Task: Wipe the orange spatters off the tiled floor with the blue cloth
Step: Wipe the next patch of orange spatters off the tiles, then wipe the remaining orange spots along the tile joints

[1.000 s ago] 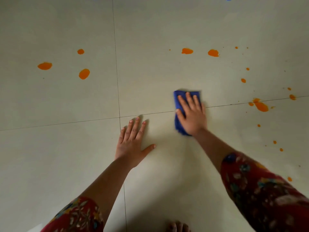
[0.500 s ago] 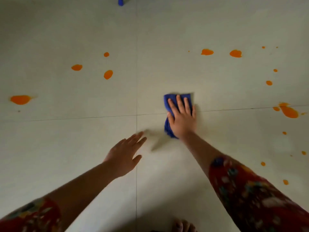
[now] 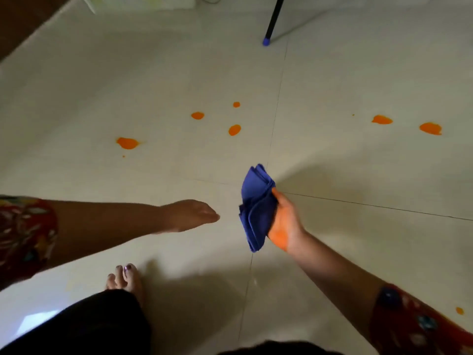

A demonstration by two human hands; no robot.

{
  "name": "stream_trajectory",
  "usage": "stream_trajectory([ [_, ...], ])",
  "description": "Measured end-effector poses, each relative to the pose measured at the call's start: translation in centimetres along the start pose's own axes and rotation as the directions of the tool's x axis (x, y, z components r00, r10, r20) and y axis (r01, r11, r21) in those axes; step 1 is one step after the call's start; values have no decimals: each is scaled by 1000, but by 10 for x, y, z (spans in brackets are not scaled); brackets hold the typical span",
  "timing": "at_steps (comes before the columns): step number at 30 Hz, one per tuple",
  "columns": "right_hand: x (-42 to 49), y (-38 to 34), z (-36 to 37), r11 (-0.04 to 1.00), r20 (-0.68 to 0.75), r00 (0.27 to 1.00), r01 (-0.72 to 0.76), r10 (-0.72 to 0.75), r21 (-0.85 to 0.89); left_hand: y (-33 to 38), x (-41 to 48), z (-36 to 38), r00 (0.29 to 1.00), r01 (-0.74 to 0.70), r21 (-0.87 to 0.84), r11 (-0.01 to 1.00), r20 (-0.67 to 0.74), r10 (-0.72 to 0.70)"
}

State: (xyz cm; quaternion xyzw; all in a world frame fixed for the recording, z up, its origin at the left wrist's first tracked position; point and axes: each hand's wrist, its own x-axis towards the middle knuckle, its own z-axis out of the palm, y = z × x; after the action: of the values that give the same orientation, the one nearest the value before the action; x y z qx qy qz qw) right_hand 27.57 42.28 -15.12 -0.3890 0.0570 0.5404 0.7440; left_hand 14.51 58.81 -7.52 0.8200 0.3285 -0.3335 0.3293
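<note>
My right hand (image 3: 285, 222) grips the folded blue cloth (image 3: 256, 206) and holds it lifted off the pale tiled floor (image 3: 358, 252); the palm is stained orange. My left hand (image 3: 190, 215) hovers left of the cloth, fingers straight together, holding nothing. Orange spatters lie beyond: a large one (image 3: 127, 143) at the left, a group of three (image 3: 234, 129) in the middle, and two (image 3: 382, 119) at the far right. A small spot (image 3: 459, 310) shows by my right sleeve.
A black leg with a blue tip (image 3: 266, 42) stands on the floor at the top. A white object (image 3: 138, 2) sits at the top edge, dark wood (image 3: 23, 19) in the top left corner. My bare foot (image 3: 126, 278) stands at the bottom.
My right hand lifted the cloth off the floor, where it had been pressed flat. My left hand left the floor and now hovers. The view tilted up and swung left.
</note>
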Motion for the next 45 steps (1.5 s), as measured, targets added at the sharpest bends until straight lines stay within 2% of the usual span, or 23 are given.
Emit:
stream_trajectory([
  [1, -5, -9, 10, 997, 26, 999, -37, 36, 67, 6, 2, -1, 1000, -10, -210, 978, -12, 8],
  [3, -14, -22, 27, 994, 73, 995, -68, 62, 91, 23, 2, 0, 996, -86, -552, 829, -64, 60],
  [5, -14, -30, 37, 995, 91, 992, -91, 87, 46, 38, 3, -6, 974, -225, -694, 684, -178, 139],
  [7, -6, -36, 42, 992, 43, 992, -124, 123, 25, 47, 8, -12, 961, -278, -728, 626, -210, 183],
  [10, 0, -40, 50, 986, -15, 986, -165, 165, -30, 53, 17, -12, 974, -226, -774, 592, -163, 158],
  [12, 9, -38, 58, 986, -58, 986, -162, 159, -49, 49, 26, -13, 975, -221, -812, 540, -180, 128],
  [15, 27, -32, 76, 986, -135, 985, -123, 107, -115, 39, 37, -24, 969, -245, -881, 405, -232, 82],
  [19, 50, -25, 99, 989, -143, 989, -52, 32, -137, 21, 53, -42, 962, -255, -936, 245, -271, -36],
  [23, 72, -21, 124, 984, -113, 994, -9, -12, -180, 4, 59, -66, 962, -264, -951, 164, -272, -33],
  [26, 91, -16, 149, 978, -86, 996, -1, -17, -208, -20, 64, -92, 962, -265, -946, 188, -273, -16],
  [30, 106, -20, 166, 992, -72, 997, -1, -8, -123, -52, 76, -112, 962, -270, -936, 224, -274, 13],
  [33, 112, -21, 160, 999, -164, 987, -6, 0, -37, -70, 80, -118, 975, -224, -966, 130, -223, 19],
  [35, 109, -17, 152, 995, -301, 953, -45, 15, -93, -78, 78, -122, 982, -189, -977, 96, -186, 44],
  [37, 100, -12, 143, 967, -432, 900, -157, 56, -202, -85, 75, -122, 989, -144, -968, 205, -138, 42],
  [40, 87, -9, 139, 900, -451, 877, -322, 167, -293, -95, 67, -117, 988, -140, -922, 360, -109, 105],
  [42, 86, -9, 146, 846, -339, 921, -332, 193, -418, -103, 62, -116, 975, -207, -866, 455, -145, 167],
  [44, 93, -6, 146, 731, -175, 976, -214, 131, -647, -109, 57, -116, 960, -271, -810, 520, -187, 209],
  [45, 97, -6, 143, 627, -104, 993, -113, 51, -771, -110, 55, -117, 954, -293, -789, 539, -210, 212],
])
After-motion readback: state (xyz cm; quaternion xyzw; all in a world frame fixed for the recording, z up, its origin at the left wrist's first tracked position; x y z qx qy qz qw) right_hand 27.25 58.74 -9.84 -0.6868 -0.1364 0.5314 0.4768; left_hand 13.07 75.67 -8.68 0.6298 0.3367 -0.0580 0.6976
